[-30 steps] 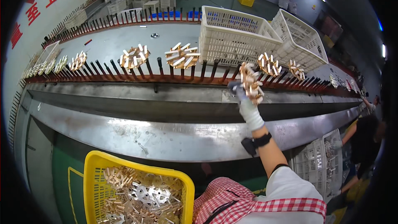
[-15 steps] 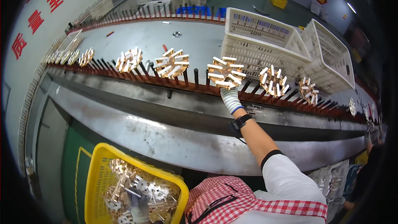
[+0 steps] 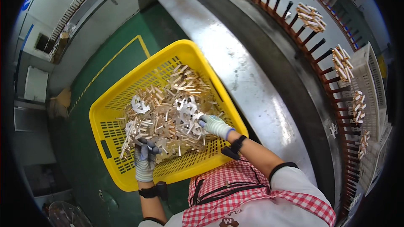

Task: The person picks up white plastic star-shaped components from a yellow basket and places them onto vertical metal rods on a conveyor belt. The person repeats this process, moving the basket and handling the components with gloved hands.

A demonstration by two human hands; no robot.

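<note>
Metal pieces [image 3: 170, 115] heaped in the yellow basket [image 3: 176, 174]

By its near-left corner, my left hand [image 3: 145, 155] pinches one; toward the right edge, I can't tell whether my right hand [image 3: 216, 127] grips any. The walls likely contain the loose heap.

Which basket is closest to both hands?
The yellow basket, piled with metal parts, beneath the left hand and right hand; the white crates stand apart at far right, beyond the metal ledge.
</note>
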